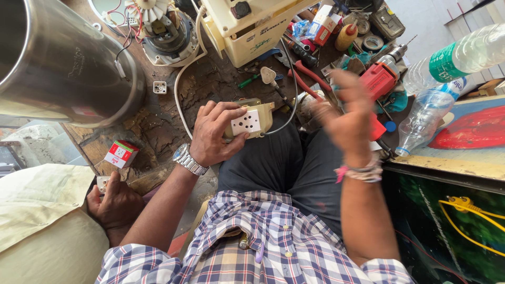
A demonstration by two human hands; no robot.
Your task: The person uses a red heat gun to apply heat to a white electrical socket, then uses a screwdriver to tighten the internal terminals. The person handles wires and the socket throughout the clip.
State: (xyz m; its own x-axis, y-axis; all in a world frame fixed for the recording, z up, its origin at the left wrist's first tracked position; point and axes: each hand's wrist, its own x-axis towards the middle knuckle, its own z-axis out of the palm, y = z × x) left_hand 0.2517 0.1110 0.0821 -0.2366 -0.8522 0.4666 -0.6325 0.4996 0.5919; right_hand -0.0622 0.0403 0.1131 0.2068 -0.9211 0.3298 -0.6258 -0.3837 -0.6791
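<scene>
left hand fingers clamped on cream socket box; right hand blurred, fingers spread wide, red drill at its 1 o'clock

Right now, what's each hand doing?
Left hand: closed on the beige socket box, held over the lap.
Right hand: open, empty, motion-blurred above the red drill.

The cream plastic socket box looks smooth and matt. Left of it, the brown wooden workbench is rough and cracked. Far left looms a polished, glossy steel cylinder. Right of the box lie clear, shiny plastic bottles.
</scene>
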